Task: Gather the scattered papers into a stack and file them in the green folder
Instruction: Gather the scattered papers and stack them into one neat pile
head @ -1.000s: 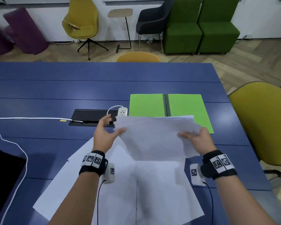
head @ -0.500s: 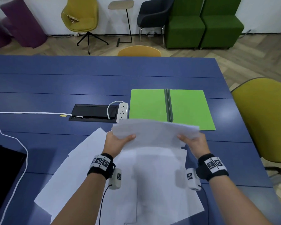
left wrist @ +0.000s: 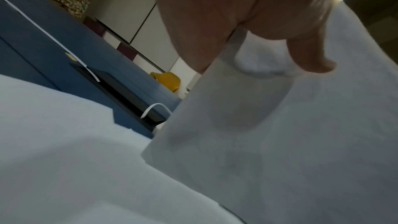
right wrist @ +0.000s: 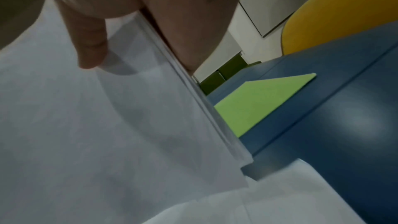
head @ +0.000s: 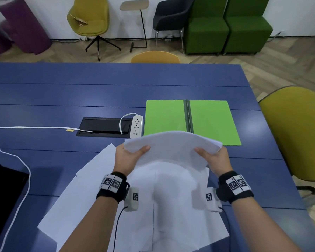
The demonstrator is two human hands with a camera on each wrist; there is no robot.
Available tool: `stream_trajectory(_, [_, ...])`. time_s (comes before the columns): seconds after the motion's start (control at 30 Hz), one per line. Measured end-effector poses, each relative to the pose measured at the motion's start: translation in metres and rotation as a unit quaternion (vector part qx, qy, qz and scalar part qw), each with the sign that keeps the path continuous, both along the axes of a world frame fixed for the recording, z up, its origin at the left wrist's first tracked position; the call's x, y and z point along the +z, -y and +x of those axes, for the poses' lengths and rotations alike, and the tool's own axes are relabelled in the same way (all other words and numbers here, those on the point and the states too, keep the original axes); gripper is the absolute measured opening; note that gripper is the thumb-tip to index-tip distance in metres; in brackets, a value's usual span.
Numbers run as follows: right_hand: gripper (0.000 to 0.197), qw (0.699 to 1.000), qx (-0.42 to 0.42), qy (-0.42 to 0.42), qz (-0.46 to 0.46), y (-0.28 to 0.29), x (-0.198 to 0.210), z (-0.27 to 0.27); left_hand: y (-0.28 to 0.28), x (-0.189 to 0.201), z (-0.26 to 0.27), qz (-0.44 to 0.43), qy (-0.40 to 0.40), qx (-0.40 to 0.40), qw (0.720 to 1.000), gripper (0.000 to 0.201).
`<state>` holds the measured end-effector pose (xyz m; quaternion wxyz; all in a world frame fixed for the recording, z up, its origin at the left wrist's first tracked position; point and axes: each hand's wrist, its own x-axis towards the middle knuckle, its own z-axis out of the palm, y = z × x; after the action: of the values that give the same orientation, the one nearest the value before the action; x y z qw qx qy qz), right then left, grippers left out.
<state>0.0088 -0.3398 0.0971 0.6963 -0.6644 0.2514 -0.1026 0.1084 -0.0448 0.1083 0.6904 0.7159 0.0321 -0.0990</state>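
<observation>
A bundle of white papers point(head: 173, 148) arches upward in the air between both hands, just in front of the green folder point(head: 209, 120). My left hand point(head: 130, 157) grips its left edge, thumb on top. My right hand point(head: 214, 157) grips its right edge the same way. The folder lies open and flat on the blue table point(head: 98, 91). More white sheets point(head: 91, 202) lie spread on the table below my wrists. In the left wrist view the thumb point(left wrist: 310, 54) presses on the papers point(left wrist: 280, 134). In the right wrist view the bundle's edge point(right wrist: 206, 117) stands before the folder point(right wrist: 262, 100).
A white power strip point(head: 136, 126) and a black cable hatch point(head: 104, 127) lie left of the folder. A white cable point(head: 25, 127) runs across the table's left side. A black slab point(head: 2, 195) sits at the near left. A yellow chair point(head: 295, 133) stands at the right edge.
My left hand has closed on the bundle's left edge. Both hands have drawn the papers nearer and pushed inward, so the bundle now bows upward.
</observation>
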Motion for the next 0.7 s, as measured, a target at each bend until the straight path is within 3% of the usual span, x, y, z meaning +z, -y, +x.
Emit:
stream_trajectory(0.1, [0.029, 0.999, 0.031, -0.02, 0.0, 0.0, -0.014, -0.013, -0.008, -0.021, -0.008, 0.02, -0.017, -0.044, 0.999, 0.055])
stream_trajectory(0.2, [0.025, 0.997, 0.056, -0.058, -0.011, -0.005, -0.025, -0.017, -0.006, -0.035, -0.014, 0.067, -0.04, -0.069, 0.995, 0.036])
stream_trajectory(0.3, [0.025, 0.997, 0.025, -0.063, -0.024, -0.008, -0.02, -0.009, 0.003, -0.023, -0.01, 0.061, -0.04, -0.017, 0.997, 0.018])
stream_trajectory(0.47, [0.048, 0.999, -0.002, -0.033, -0.026, -0.001, -0.009, -0.004, 0.0, -0.002, -0.004, 0.018, 0.013, 0.007, 1.0, 0.019])
stream_trajectory(0.53, [0.03, 0.999, 0.025, -0.009, -0.029, -0.002, -0.007, -0.011, -0.005, -0.008, -0.009, 0.022, 0.013, -0.015, 1.0, 0.033])
stream_trajectory(0.6, [0.029, 0.997, 0.06, -0.021, -0.045, -0.003, -0.014, -0.016, -0.009, -0.019, -0.016, 0.038, -0.005, -0.045, 0.998, 0.046])
stream_trajectory(0.7, [0.013, 0.995, 0.064, -0.032, -0.067, -0.008, -0.014, -0.014, -0.003, -0.024, -0.018, 0.06, -0.014, -0.029, 0.998, 0.03])
